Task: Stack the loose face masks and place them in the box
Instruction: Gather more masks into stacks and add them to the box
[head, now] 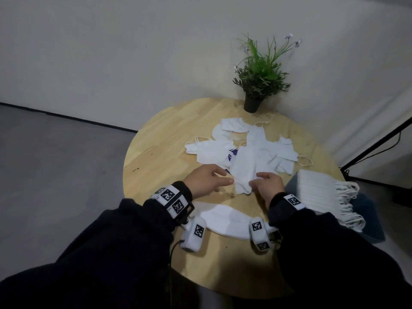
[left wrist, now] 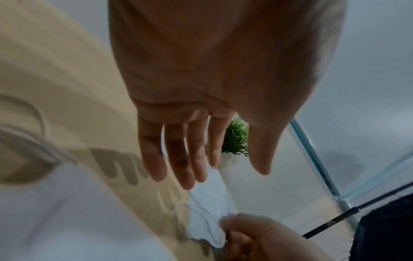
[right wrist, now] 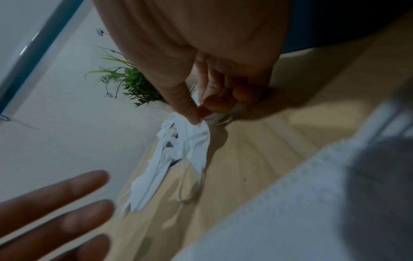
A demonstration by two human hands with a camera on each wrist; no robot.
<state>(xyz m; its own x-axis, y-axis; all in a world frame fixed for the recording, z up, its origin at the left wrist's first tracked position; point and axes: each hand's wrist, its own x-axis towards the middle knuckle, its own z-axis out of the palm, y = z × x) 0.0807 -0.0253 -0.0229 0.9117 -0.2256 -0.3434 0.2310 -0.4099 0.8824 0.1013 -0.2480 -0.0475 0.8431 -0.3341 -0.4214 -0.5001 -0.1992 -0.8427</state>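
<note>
Mask (head: 242, 172) pinched by right hand (head: 268, 186), pinch plain only from right wrist, left hand (head: 206, 181) loose, fingers straight.

The head view is dim and flat, with soft shadows lying under the wrists on the worktop (head: 156, 152); the dark sleeves (head: 111, 253) sink into near-black in the lower part of the frame. Straight lines bow toward the edges. Both wrist views are smeared by motion blur, worst in the lower left and lower right of the frame. The plant (head: 260, 79) stays fairly sharp in the head view.
</note>
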